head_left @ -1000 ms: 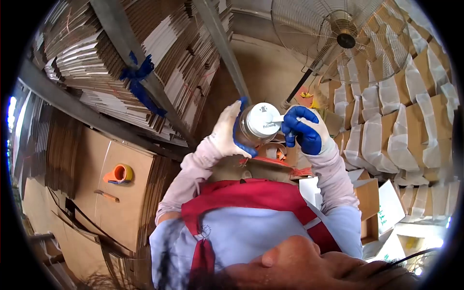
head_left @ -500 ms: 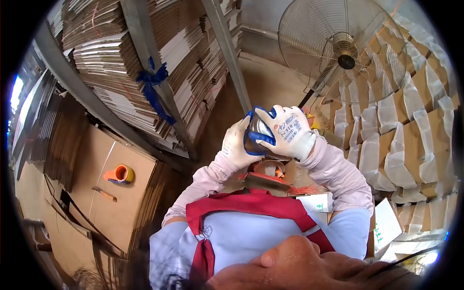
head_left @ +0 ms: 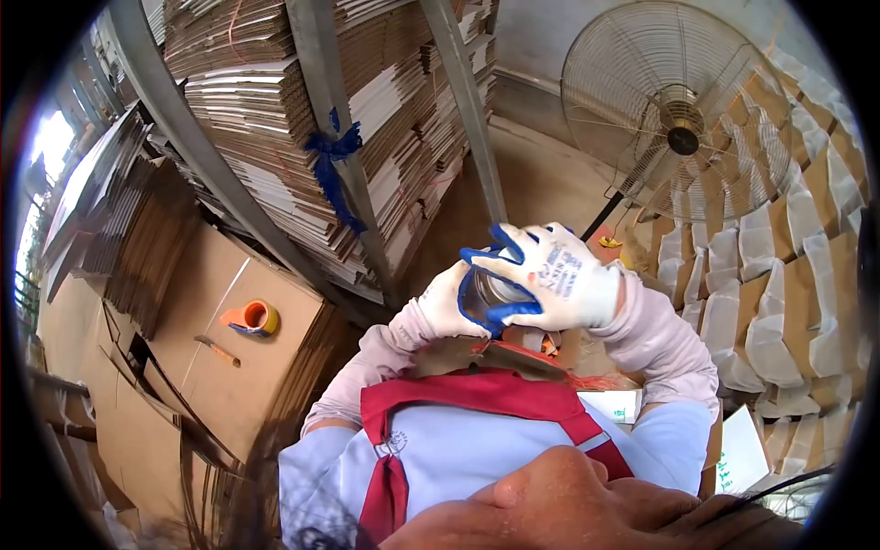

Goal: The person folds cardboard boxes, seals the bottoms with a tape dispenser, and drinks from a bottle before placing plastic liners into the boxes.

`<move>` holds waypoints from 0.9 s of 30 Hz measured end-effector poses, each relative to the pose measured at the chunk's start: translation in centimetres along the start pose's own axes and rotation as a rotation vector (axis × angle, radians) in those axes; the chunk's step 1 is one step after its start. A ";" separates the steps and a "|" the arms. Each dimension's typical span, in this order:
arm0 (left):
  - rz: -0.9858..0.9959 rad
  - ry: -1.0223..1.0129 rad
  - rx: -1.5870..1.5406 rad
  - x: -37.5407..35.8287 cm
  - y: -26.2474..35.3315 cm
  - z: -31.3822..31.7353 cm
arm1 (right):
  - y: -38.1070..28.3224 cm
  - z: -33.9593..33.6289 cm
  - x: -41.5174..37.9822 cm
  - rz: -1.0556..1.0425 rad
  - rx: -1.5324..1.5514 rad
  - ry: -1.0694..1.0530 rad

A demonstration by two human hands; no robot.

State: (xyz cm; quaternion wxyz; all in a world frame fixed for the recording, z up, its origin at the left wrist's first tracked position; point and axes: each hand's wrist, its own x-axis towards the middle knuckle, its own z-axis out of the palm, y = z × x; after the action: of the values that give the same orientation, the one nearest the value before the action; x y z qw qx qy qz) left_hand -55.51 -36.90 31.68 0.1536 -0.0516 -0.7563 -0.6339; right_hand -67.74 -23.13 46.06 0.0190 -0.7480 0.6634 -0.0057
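Note:
Both hands wear white gloves with blue palms and meet in front of the chest. My left hand (head_left: 449, 301) curls round the left side of a round, silvery object (head_left: 498, 286), its fingers partly hidden behind it. My right hand (head_left: 555, 280) wraps over the right side of the same object, fingers bent across its top. What the object is cannot be made out, as the gloves cover most of it.
An orange tape dispenser (head_left: 251, 318) and a wooden-handled tool (head_left: 217, 350) lie on stacked cardboard (head_left: 197, 385) at left. Beyond metal posts (head_left: 335, 110) stand cardboard piles (head_left: 247, 119). A large fan (head_left: 680, 137) stands at upper right, beside rows of wrapped cardboard (head_left: 761, 302).
The view has shifted, so the surroundings sit further right and lower. My right hand's fingers have spread further over the round object, and both hands still hold it.

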 end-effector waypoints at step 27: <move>0.099 -0.033 -0.209 -0.4 1.5 -2.9 | 2.9 -1.5 -1.0 -0.373 0.957 0.657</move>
State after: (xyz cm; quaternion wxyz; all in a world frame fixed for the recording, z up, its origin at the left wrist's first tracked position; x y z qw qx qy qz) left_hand -54.23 -39.38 33.43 0.1663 -0.1151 -0.6848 -0.7001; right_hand -70.84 -22.50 47.51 0.1461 -0.7192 0.4159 -0.5370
